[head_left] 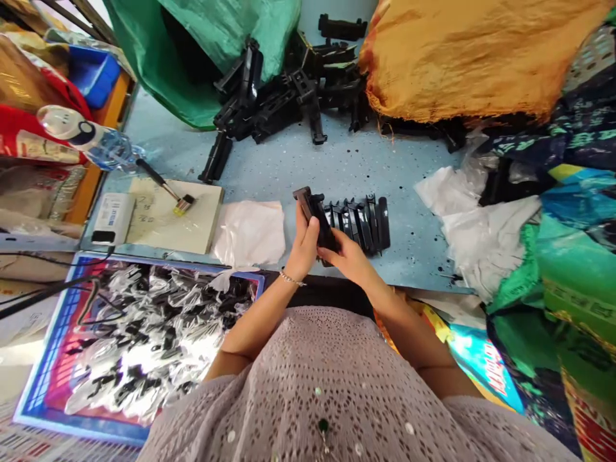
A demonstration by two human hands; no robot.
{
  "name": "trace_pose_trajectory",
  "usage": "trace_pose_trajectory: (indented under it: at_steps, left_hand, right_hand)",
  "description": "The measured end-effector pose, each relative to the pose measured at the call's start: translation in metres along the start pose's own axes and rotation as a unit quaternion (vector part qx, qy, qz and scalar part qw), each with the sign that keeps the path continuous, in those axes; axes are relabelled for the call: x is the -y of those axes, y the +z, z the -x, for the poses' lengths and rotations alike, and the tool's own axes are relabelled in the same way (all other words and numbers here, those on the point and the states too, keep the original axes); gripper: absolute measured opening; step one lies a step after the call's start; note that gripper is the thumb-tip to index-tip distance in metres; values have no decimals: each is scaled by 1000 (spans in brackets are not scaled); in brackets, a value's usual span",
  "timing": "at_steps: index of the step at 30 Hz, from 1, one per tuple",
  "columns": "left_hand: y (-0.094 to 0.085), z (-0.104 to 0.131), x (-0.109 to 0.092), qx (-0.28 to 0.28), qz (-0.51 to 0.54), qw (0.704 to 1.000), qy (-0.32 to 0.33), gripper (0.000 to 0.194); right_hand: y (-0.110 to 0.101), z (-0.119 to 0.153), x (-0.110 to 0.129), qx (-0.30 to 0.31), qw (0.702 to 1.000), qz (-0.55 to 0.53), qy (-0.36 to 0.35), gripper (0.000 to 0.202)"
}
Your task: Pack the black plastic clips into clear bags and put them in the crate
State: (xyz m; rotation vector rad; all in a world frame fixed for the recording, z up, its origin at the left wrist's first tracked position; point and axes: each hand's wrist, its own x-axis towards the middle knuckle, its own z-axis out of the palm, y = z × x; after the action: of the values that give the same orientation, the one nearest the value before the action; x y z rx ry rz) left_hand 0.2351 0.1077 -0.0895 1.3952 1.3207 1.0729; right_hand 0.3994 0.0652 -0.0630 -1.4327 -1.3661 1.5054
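Both my hands hold one black plastic part (pixel 317 215), long and narrow with a wider end, just above the table's front edge. My left hand (pixel 304 247) is wrapped along its left side, thumb on top. My right hand (pixel 347 256) grips its lower right end with thumb and fingers. Right beside it stands a row of several similar black parts (pixel 359 221), set close together on the blue table (pixel 404 179). Left of my hands lies a stack of thin white plastic sheets or bags (pixel 253 231).
At the back, a pile of black parts (pixel 289 96) spills between a green sack (pixel 202 38) and an orange sack (pixel 481 58). A brush (pixel 166 186) lies on a pad (pixel 202 218). A blue crate (pixel 43 359) holds bagged parts at lower left. White cloths (pixel 495 231) lie right.
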Motion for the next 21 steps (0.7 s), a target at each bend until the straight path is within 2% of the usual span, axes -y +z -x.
trace_pose_trajectory:
  at_steps: [2,4,6,8,10,13,14,15,16,18,19,20,21]
  left_hand:
    - [-28,0,5,-10,-68,997,42,48]
    - [-63,-4,18,-63,-188,979,45,44]
    - [-91,-6,30,-101,-326,940,16,42]
    - [-104,0,35,-75,-427,901,6,38]
    - [-104,14,30,-13,-457,889,21,31]
    - [-97,32,17,135,-356,924,42,31]
    - [-96,34,13,165,-309,936,35,33]
    - [-96,34,11,162,-279,946,26,37]
    - [-96,33,10,125,-272,954,17,41]
    - [-95,31,11,15,-305,952,13,48]
    - [-92,31,12,-1,-319,947,27,50]
    - [-89,33,13,31,-319,946,47,49]
    - [-85,35,13,91,-303,946,67,46]
  right_hand:
    - [1,0,-5,-2,995,-88,36,42]
    - [-4,-1,-7,-1,987,-152,49,35]
    - [-7,-4,-6,9,980,-191,49,33]
    - [-5,-7,-2,23,975,-215,50,33]
    - [1,-12,2,36,971,-229,51,34]
    - [10,-17,5,48,970,-232,51,34]
    - [12,-19,6,49,970,-231,53,33]
    - [13,-19,6,49,970,-231,56,33]
    - [14,-20,5,49,969,-233,59,34]
    - [14,-20,4,51,967,-242,65,34]
    - [14,-20,4,53,965,-248,66,34]
    - [14,-21,3,55,964,-253,67,35]
    - [14,-21,3,56,962,-257,68,35]
